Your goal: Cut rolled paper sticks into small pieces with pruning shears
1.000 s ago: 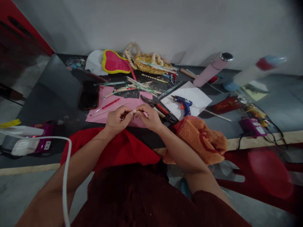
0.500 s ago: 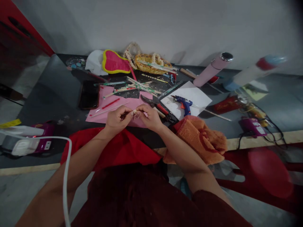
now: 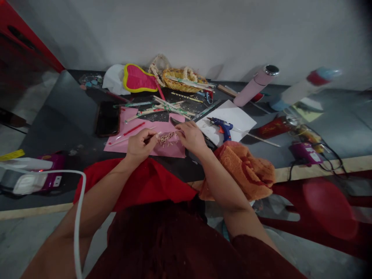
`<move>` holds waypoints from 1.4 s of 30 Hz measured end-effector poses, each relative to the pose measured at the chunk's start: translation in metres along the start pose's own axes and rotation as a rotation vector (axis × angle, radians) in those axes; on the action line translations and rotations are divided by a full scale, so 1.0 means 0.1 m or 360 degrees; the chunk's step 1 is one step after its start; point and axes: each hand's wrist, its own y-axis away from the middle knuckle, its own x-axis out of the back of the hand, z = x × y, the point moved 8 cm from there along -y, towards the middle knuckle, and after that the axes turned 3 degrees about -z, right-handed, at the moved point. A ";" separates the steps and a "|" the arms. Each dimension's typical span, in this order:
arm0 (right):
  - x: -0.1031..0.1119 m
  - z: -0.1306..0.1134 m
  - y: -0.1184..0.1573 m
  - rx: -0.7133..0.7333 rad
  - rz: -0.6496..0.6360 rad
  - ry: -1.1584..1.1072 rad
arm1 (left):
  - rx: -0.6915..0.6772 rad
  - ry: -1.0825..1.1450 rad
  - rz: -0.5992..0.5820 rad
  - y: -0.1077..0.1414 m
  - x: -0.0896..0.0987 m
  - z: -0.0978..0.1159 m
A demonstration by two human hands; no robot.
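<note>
Over a pink sheet (image 3: 174,152), a small bundle of short pale wooden pieces (image 3: 167,138) spans the gap between my two hands. My left hand (image 3: 141,144) pinches its left end between thumb and fingers. At the other end, the fingers of my right hand (image 3: 191,136) are closed on the bundle, partly covering it. A red stick (image 3: 133,128) lies on the pink sheet. Behind the hands is a pile of paper-wrapped sticks (image 3: 168,105). Pliers near my right hand are mostly hidden.
A blue glue gun (image 3: 223,127) rests on white paper (image 3: 244,116). Farther back stand a wicker basket (image 3: 174,85) and a pink bottle (image 3: 255,86). A phone (image 3: 107,119) lies left, an orange towel (image 3: 247,170) right. A white cable (image 3: 78,217) crosses my left forearm.
My hands have moved apart, and more of the wooden bundle shows between them. My right hand has shifted up and right, now covering more of the pliers. The view has shifted slightly.
</note>
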 end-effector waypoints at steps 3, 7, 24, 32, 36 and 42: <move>0.21 0.18 0.06 -0.0216 0.0047 0.0190 | -0.0006 0.0001 0.0017 0.00 0.01 -0.01; 0.21 0.37 0.16 -0.0404 -0.0160 0.0359 | 0.0000 0.0036 0.0013 -0.01 0.01 -0.01; 0.30 0.58 0.11 -0.0720 0.0381 -0.1089 | -0.0067 0.0031 0.0010 0.01 0.01 0.05; 0.15 0.39 0.13 -0.0863 0.0224 -0.2200 | -0.0047 0.0047 0.0033 0.01 0.04 0.06; 0.12 0.14 0.13 -0.0770 -0.0040 -0.2516 | 0.0016 0.0198 0.0071 -0.01 0.07 0.08; 0.13 -0.11 0.13 -0.0598 -0.0212 -0.2530 | 0.0066 0.0529 0.0176 -0.05 0.14 0.02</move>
